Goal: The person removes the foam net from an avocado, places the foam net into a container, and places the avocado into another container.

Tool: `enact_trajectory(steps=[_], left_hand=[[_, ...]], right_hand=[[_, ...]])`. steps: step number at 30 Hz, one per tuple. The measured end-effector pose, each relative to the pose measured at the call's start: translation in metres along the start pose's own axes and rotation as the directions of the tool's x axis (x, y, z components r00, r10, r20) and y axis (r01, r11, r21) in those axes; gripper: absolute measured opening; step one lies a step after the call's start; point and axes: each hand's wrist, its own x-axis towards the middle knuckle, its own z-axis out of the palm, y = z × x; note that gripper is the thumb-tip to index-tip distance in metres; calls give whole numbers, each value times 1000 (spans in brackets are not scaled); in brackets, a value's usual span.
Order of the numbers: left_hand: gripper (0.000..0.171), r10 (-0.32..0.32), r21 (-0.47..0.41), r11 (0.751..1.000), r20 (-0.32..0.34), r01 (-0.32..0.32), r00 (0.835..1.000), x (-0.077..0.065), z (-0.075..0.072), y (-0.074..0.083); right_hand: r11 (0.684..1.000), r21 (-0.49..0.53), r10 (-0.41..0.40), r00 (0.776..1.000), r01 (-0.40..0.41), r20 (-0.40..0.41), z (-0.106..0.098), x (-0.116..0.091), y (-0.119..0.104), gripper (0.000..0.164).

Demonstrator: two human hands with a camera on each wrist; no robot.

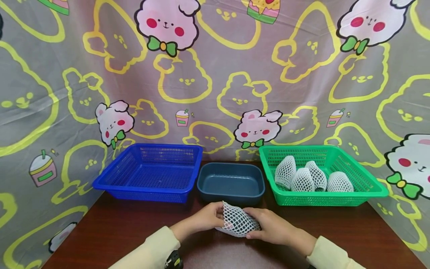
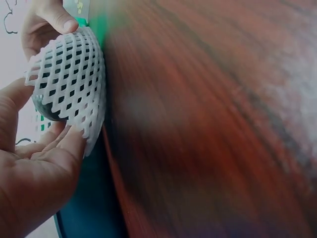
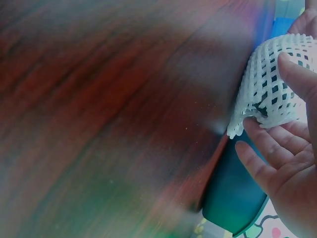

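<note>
A white foam fruit net (image 1: 239, 220) is held between both hands, low over the near side of the table. Through its mesh a dark, rounded thing (image 2: 53, 113) shows; its kind I cannot tell. My left hand (image 1: 209, 217) pinches the net's open edge between thumb and fingers, the thumb outside the rim in the left wrist view. At the other end, my right hand (image 1: 271, 226) holds the net, thumb on the near side and fingers around the far side. In the right wrist view, the right fingers (image 3: 270, 146) lie under the net's frayed rim.
Behind the hands stands a dark blue-grey basin (image 1: 231, 198). To its left is a blue plastic basket (image 1: 144, 191), to its right a green basket (image 1: 330, 200) with several net-wrapped things (image 1: 303, 180). They stand on a dark wooden table (image 1: 352, 239) before a patterned curtain (image 1: 215, 74).
</note>
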Motion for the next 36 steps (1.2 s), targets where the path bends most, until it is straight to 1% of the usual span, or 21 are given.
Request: enact_trajectory(steps=[4,6,9,12,17,22,27,30,35,36], left_hand=[[43,-9,-57,998,17,10,1000,3,2,-1],[45,-10,-53,999,15,11,1000,3,3,-1],[42,-7,4,1000,12,7,1000,3,4,1],[34,-7,96,995,-3,7,1000,2,4,2],[26,-11,137,991,-10,13,1000,3,4,3],[29,-12,136,991,-10,13,1000,2,4,2],[34,-39,128,991,-12,41,999,-1,4,3],[36,-50,104,993,-7,51,999,-3,4,4],[43,-18,24,1000,21,18,1000,-6,3,2],[44,-13,22,1000,20,12,1000,-6,2,1]], right_hand=[[1000,16,3,1000,-3,11,-1,0,0,64],[1000,20,7,1000,-8,19,-2,1,0,64],[999,24,24,999,-25,36,-2,2,0,66],[999,24,41,998,-42,50,-2,2,0,67],[999,9,45,998,-45,47,-2,2,0,66],[999,0,33,999,-33,29,-3,2,-1,62],[1000,2,17,1000,-17,19,-3,2,-1,55],[1000,-3,5,1000,-5,2,-4,1,-1,49],[1000,18,9,999,-9,-32,-4,1,-3,41],[1000,24,13,999,-12,-39,-4,1,-3,39]])
